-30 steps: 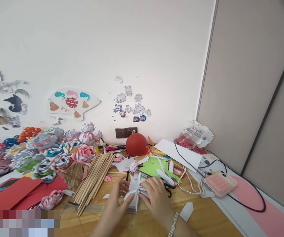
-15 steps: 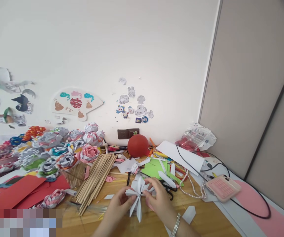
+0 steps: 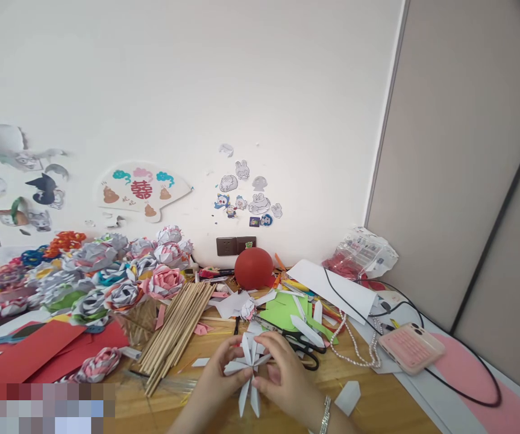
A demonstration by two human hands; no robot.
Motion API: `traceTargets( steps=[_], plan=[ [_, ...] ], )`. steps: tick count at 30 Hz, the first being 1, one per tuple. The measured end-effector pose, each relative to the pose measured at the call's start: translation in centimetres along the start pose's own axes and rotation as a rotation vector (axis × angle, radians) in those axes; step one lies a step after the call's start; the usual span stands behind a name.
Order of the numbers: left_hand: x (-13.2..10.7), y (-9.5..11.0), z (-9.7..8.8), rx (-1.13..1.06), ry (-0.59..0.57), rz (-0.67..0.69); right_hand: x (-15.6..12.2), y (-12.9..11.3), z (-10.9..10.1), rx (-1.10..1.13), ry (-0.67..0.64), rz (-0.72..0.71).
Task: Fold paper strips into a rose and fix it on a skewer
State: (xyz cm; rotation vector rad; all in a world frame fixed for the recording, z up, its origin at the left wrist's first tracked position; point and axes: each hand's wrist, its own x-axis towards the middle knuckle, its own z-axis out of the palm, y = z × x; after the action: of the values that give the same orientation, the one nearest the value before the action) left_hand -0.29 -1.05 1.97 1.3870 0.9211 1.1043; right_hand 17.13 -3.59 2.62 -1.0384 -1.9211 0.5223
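A white folded-paper flower (image 3: 249, 395) with several narrow pointed petals is held between my two hands, low in the middle of the view. My left hand (image 3: 220, 375) pinches its left side, thumb near the centre. From the right, my right hand (image 3: 285, 374) grips the upper and right petals, with the thumb close to the centre too. Part of the petals is hidden behind my fingers. Just beyond my right hand lie black-handled scissors (image 3: 307, 349) and folded white paper strips (image 3: 308, 331). One loose white paper piece (image 3: 347, 398) rests right of my right wrist.
Wooden sticks (image 3: 178, 331) lie in a pile on the left, beside many paper flowers (image 3: 92, 256) and red paper (image 3: 38, 349). Behind my hands are a red balloon (image 3: 253, 268) and green paper (image 3: 282, 310). A pink-cased phone (image 3: 412, 348), bead string (image 3: 354, 355) and black cable (image 3: 497, 386) lie right.
The flower has tilted and turned slightly, and sits a little further left and lower. My right hand has moved left, closer to my left hand, uncovering more of the scissors.
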Motion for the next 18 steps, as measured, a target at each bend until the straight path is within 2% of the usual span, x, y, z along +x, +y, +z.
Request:
traceTargets(
  steps=[4, 7, 12, 18],
  plan=[
    [0.1, 0.5, -0.3, -0.031, 0.041, -0.001, -0.2, -0.3, 0.5, -0.081, -0.002, 0.025],
    [0.0, 0.4, -0.3, 0.109, 0.043, 0.054, -0.2, -0.3, 0.9, -0.162, 0.047, 0.005],
    [-0.7, 0.4, 0.2, 0.679, 0.066, 0.230, -0.2, 0.1, 0.8, -0.387, 0.071, -0.056],
    [-1.5, 1.6, 0.9, 1.208, 0.007, 0.560, -0.1, 0.8, 0.6, -0.580, 0.009, -0.209]
  ],
)
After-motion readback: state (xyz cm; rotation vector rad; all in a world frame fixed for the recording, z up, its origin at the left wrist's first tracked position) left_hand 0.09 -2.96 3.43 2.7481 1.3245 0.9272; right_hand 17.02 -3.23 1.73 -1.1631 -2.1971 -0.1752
